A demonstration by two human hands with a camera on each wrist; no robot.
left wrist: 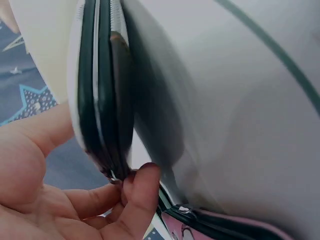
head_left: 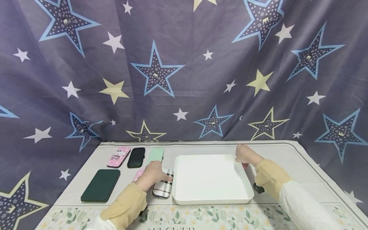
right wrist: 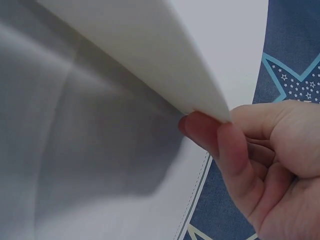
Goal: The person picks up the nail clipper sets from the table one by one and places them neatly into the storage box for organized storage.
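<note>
My left hand (head_left: 155,171) grips a plaid zip case (head_left: 163,190) of white, black and tan at the left side of the tray. In the left wrist view the case (left wrist: 102,95) stands on edge, its dark sides and zip teeth showing, with thumb and fingers at its end. My right hand (head_left: 245,154) pinches the white tray (head_left: 211,182) at its far right corner. In the right wrist view the fingers (right wrist: 232,150) curl under the tray rim (right wrist: 205,75), and nothing lies on the tray.
Left of the tray lie a pink patterned case (head_left: 118,156), a black case (head_left: 136,157), a mint case (head_left: 155,155) and a larger dark green case (head_left: 100,186). Another pink case (head_left: 138,174) is partly behind my left hand. A dark object (head_left: 258,188) shows under my right forearm. A star-print curtain (head_left: 184,80) hangs behind.
</note>
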